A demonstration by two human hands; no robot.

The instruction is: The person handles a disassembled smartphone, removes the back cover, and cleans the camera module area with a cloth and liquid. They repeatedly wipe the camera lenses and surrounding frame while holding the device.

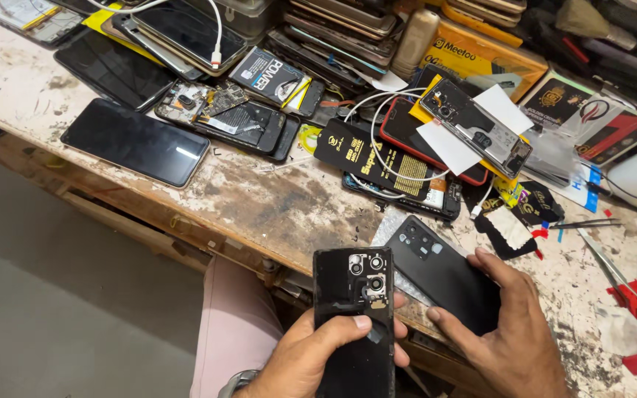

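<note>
Holding a black phone back cover [354, 317] upright at the near edge of the bench [259, 199], the left hand [311, 357] is closing its grip around the lower half of the part, with the thumb lying across the inner face and the fingertips showing at the right edge. The cover is facing the camera with its inner side, and the camera cut-outs with their metal rings are sitting near the top.

The right hand [506, 324] is resting flat on a second dark phone [436, 269], which is lying back up and tilted on the bench just beside the held cover. Its fingers are spreading over the lower right part of that phone, pressing rather than clasping; whether the fingers are curling under the far edge is not clear from this view.

Further back, a disassembled phone [223, 110] with exposed board is lying near a black screen panel [136, 141]. A white cable [388, 158] is looping over a black package [377, 158]. Tweezers [587, 223] are lying at the right, and stacked phones [340, 29] are lining the rear.
</note>
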